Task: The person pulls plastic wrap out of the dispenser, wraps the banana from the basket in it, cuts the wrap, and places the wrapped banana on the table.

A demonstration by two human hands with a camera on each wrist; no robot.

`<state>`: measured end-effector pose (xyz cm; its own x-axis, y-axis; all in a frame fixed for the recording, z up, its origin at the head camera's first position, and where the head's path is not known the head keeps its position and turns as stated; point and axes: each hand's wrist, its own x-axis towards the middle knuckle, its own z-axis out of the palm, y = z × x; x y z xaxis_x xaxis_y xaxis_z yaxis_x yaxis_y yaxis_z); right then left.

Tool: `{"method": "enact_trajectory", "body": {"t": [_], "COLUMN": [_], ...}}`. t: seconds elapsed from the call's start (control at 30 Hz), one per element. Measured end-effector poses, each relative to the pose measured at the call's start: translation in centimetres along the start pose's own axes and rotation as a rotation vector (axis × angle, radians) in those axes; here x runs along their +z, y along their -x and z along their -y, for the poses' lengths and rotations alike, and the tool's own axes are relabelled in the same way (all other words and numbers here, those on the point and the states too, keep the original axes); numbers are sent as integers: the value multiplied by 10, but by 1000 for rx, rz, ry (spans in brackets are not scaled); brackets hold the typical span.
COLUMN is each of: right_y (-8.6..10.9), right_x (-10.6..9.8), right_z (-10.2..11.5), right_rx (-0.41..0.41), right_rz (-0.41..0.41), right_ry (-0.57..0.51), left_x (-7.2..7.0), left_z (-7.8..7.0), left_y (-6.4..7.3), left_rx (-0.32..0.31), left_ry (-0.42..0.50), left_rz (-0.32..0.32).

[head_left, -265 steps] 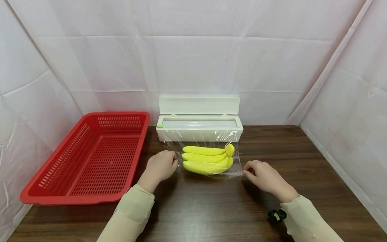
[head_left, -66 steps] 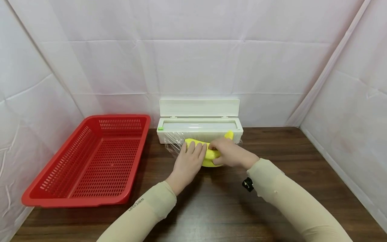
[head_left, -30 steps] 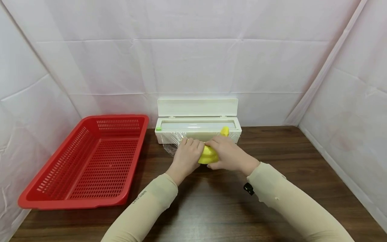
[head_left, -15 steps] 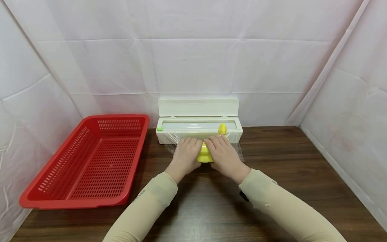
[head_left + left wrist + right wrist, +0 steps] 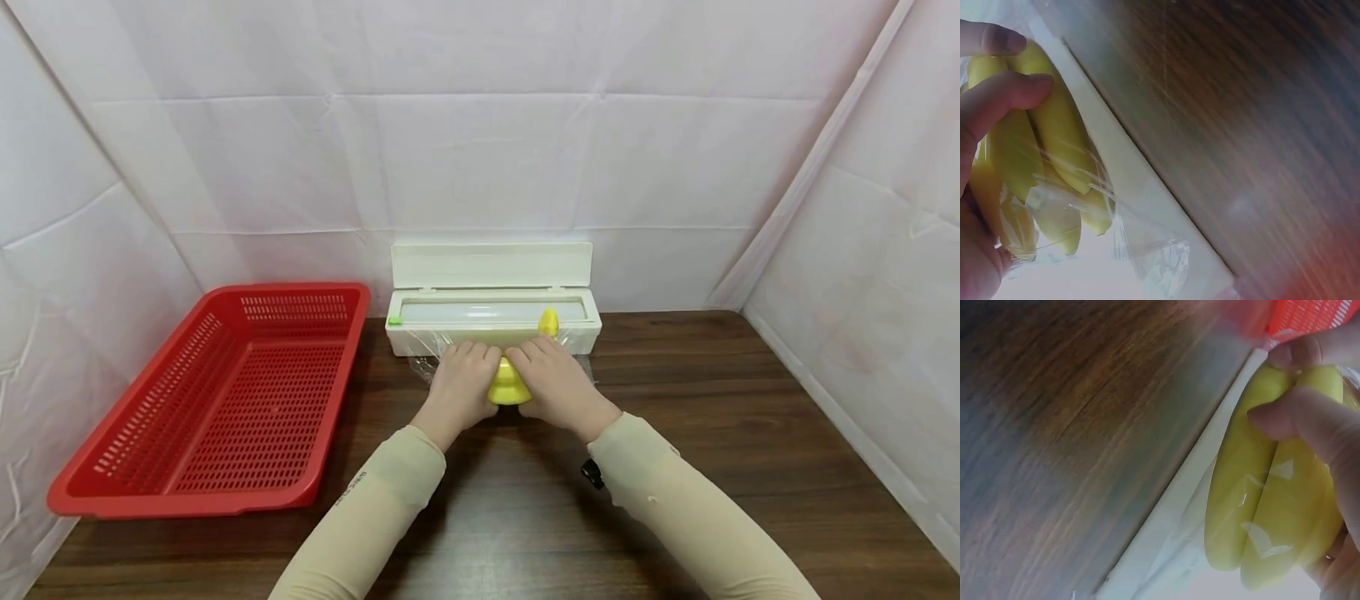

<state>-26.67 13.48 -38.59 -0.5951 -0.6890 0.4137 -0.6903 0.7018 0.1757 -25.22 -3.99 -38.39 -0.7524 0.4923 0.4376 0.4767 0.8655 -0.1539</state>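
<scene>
A bunch of yellow bananas (image 5: 509,385) is held by both hands, close in front of a white cling film dispenser (image 5: 405,340). My left hand (image 5: 463,382) grips one end, its thumb lying along the bananas (image 5: 1063,137) in the left wrist view. The other end is gripped by my right hand (image 5: 555,379), and a yellow tip (image 5: 549,322) pokes up behind it. Clear cling film (image 5: 423,358) covers part of the bunch and hangs wrinkled at both sides. In the right wrist view film glints on the bananas (image 5: 1235,506). Much of the bunch is hidden by my hands.
The dispenser's lid (image 5: 491,265) stands raised, and a green slider (image 5: 395,321) sits at its left end. A red plastic basket (image 5: 333,400) with slotted walls stands on the left. White cloth (image 5: 480,150) encloses the brown wooden table (image 5: 712,400) behind and on the sides.
Earlier the bananas lay on the table and my hands held the film's near corners. Both hands then moved in and gripped the bunch, turning it toward the dispenser. The last half second shows little movement.
</scene>
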Motion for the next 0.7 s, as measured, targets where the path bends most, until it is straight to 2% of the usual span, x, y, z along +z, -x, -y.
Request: {"method": "enact_trajectory", "body": {"t": [0.2, 0.47, 0.7], "right_y": [-1, -4, -5], "right_x": [1, 0, -1], "right_z": [-2, -3, -1], "right_rx": [-3, -6, 19], "right_rz": [-4, 36, 68], "right_ry": [-32, -36, -87], "left_x": [0, -3, -6], "left_z": [0, 2, 3], "left_y": [-1, 0, 2], "left_rx": [-37, -50, -56], "left_ry": [39, 90, 130], "left_rz": [73, 86, 110]}}
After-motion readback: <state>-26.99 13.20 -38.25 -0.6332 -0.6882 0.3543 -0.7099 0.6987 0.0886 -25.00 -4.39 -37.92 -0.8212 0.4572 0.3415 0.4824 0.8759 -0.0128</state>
